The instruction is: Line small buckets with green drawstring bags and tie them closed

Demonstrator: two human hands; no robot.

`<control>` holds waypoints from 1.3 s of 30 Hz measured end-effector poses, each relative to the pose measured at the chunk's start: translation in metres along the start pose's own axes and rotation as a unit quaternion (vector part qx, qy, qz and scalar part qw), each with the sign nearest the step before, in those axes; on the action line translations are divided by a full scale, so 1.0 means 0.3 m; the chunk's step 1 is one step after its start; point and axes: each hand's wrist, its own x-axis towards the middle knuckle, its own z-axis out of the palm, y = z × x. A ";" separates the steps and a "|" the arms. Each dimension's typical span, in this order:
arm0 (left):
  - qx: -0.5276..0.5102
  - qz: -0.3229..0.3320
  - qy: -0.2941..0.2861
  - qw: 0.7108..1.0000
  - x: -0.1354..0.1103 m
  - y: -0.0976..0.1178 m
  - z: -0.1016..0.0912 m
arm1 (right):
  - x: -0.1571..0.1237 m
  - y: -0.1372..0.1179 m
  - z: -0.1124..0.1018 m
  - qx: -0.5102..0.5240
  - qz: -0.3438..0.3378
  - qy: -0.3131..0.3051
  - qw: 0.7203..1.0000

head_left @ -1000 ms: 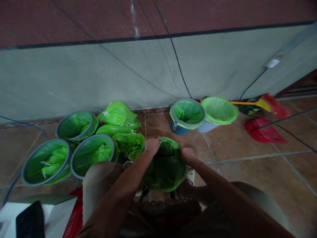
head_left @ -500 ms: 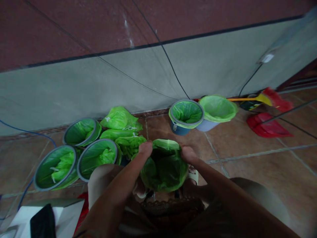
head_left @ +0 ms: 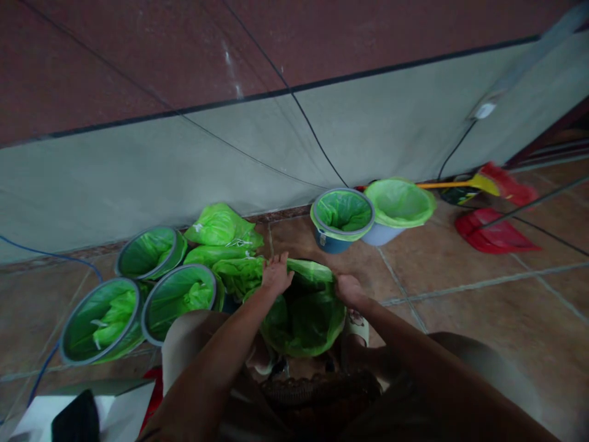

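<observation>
Between my knees stands a bin lined with a green garbage bag [head_left: 306,316], whose edge is folded over the rim. My right hand [head_left: 350,290] is closed on the garbage bag at the right of the rim. At the left of the rim, my left hand [head_left: 277,274] lies with its fingers stretched out and apart, against the bag's edge. The bin's own wall is hidden under the bag and behind my arms. Just left of my left hand is a heap of tied green bags [head_left: 223,227] on the floor.
Several lined bins with grey rims [head_left: 101,359] stand at the left. By the wall are a blue bin [head_left: 332,244] and a pale bin [head_left: 381,233]. A red dustpan [head_left: 492,233] and a broom [head_left: 483,183] lie right. A white box [head_left: 122,405] holds a dark object [head_left: 77,418].
My left hand has loosened from the bag's edge and its fingers have straightened. The right hand keeps its place at the rim. The view has shifted slightly.
</observation>
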 end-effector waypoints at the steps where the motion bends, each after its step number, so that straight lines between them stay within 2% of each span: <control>1: -0.007 0.023 0.003 1.000 0.014 0.014 -0.003 | 0.002 -0.001 0.002 0.002 -0.001 -0.001 1.000; 3: -0.019 0.063 -0.004 0.998 0.046 0.038 -0.004 | 0.005 -0.005 0.004 0.012 0.000 -0.004 1.000; 7: -0.044 0.108 -0.057 0.991 0.106 0.059 0.011 | 0.007 -0.014 0.003 0.036 0.003 -0.014 0.999; 12: -0.073 0.104 -0.065 0.990 0.137 0.050 0.022 | 0.010 -0.016 -0.010 0.054 0.002 -0.008 0.998; 15: -0.104 0.110 -0.075 0.986 0.133 0.051 0.018 | 0.021 -0.012 -0.017 0.119 -0.018 0.001 0.993; 18: -0.115 0.119 -0.079 0.983 0.122 0.060 0.014 | 0.039 -0.009 -0.013 0.228 -0.045 0.018 0.972; 22: -0.108 0.127 -0.073 0.983 0.100 0.067 0.008 | 0.060 -0.003 0.006 0.366 -0.063 0.050 0.927; 27: -0.111 0.153 -0.069 0.979 0.059 0.076 0.002 | 0.062 -0.002 0.018 0.432 -0.048 0.055 0.899; 30: -0.118 0.158 -0.061 0.978 0.034 0.087 0.007 | 0.060 0.003 0.018 0.441 -0.031 0.047 0.896; 33: -0.109 0.157 -0.052 0.980 0.011 0.097 0.014 | 0.060 0.016 0.023 0.434 0.000 0.009 0.901; 36: -0.107 0.190 -0.036 0.975 -0.007 0.098 0.019 | 0.066 0.033 0.033 0.421 0.010 -0.023 0.907; 39: -0.104 0.230 -0.019 0.967 -0.016 0.094 0.023 | 0.075 0.050 0.044 0.396 0.006 -0.025 0.918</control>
